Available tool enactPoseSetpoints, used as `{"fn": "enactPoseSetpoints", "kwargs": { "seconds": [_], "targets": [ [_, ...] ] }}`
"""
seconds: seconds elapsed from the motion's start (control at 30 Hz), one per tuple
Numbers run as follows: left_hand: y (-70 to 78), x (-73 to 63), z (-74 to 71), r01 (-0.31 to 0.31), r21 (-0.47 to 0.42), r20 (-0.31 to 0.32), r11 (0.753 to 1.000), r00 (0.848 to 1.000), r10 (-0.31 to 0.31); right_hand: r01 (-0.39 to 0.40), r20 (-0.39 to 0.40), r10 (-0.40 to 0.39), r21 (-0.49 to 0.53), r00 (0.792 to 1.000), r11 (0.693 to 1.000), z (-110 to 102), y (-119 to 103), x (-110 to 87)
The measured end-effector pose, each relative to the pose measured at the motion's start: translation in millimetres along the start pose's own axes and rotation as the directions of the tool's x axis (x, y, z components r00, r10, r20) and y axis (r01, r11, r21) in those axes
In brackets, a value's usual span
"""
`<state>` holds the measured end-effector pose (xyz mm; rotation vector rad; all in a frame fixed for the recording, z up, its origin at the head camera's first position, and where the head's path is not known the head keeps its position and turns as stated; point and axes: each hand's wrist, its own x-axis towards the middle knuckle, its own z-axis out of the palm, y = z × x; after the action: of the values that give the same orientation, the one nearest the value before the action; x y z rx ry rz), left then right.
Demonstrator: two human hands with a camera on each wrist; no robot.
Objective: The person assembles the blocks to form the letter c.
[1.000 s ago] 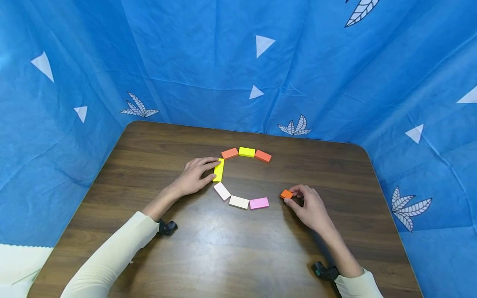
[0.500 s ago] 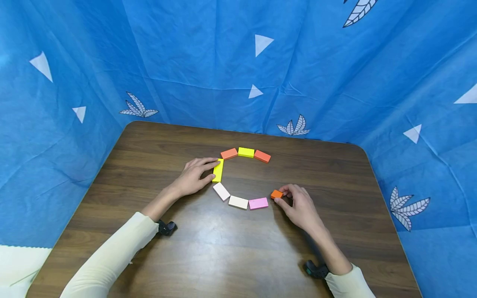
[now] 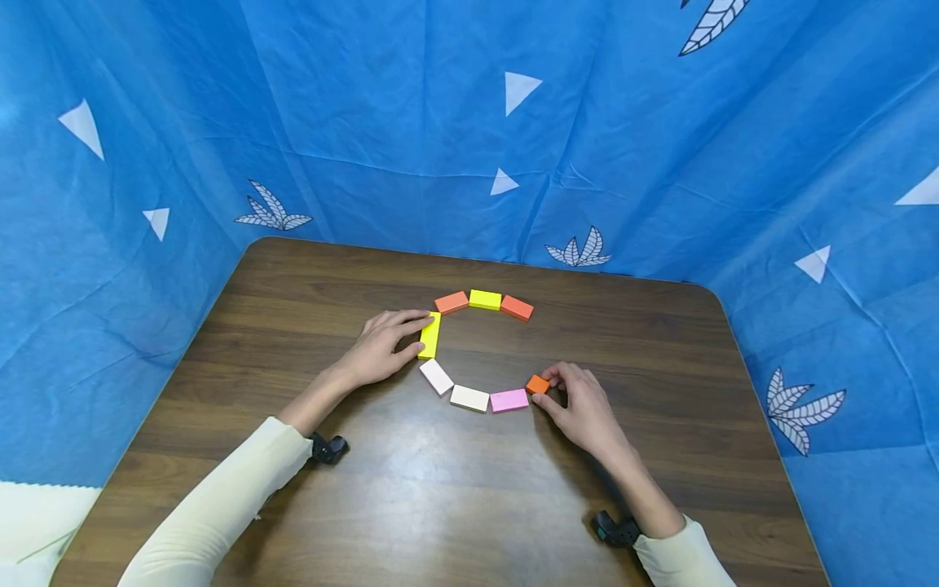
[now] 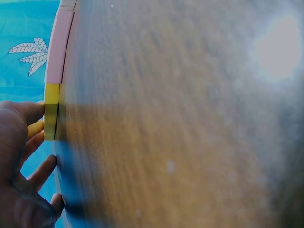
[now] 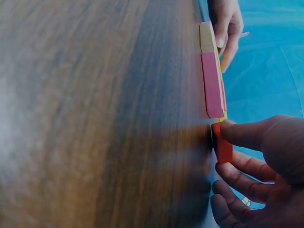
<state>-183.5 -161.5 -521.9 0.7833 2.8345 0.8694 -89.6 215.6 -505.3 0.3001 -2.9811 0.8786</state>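
Note:
In the head view my left hand (image 3: 382,349) has its thumb and a fingertip at a yellow block (image 3: 429,336), holding it flat on the table. Below it, a pale pink block (image 3: 437,377), a cream block (image 3: 469,399) and a pink block (image 3: 509,401) curve round to the right. My right hand (image 3: 584,408) pinches a small orange block (image 3: 538,384) between thumb and fingers. That block sits right by the pink block's right end, angled up and away. The right wrist view shows the orange block (image 5: 223,143) close to the end of the pink block (image 5: 212,85).
Farther back lie an orange-red block (image 3: 451,302), another yellow block (image 3: 485,300) and a red block (image 3: 517,307) in a shallow arc. The brown wooden table (image 3: 411,505) reaches to a blue curtain (image 3: 411,122) at the back and sides.
My right hand has slid the orange block leftward, up to the right end of the pink block. My left hand stays in place at the yellow block.

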Motion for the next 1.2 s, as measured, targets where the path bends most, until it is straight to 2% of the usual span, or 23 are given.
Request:
{"fn": "enactPoseSetpoints", "kwargs": {
  "seconds": [0.33, 0.8, 1.2],
  "targets": [
    [-2.2, 1.2, 0.6, -0.008, -0.004, 0.000, 1.000, 1.000, 0.008, -0.010, 0.013, 0.011, -0.006, 1.000, 1.000, 2, 1, 0.6],
    [-3.7, 1.4, -0.7, 0.002, 0.001, 0.002, 1.000, 1.000, -0.002, 0.028, 0.014, -0.028, -0.009, 1.000, 1.000, 5, 2, 2.3],
    [-4.4, 2.8, 0.5, -0.021, 0.028, 0.004, 0.999, 1.000, 0.021, 0.005, 0.025, -0.005, 0.031, 1.000, 1.000, -9, 16, -4.5]
  ]
}}
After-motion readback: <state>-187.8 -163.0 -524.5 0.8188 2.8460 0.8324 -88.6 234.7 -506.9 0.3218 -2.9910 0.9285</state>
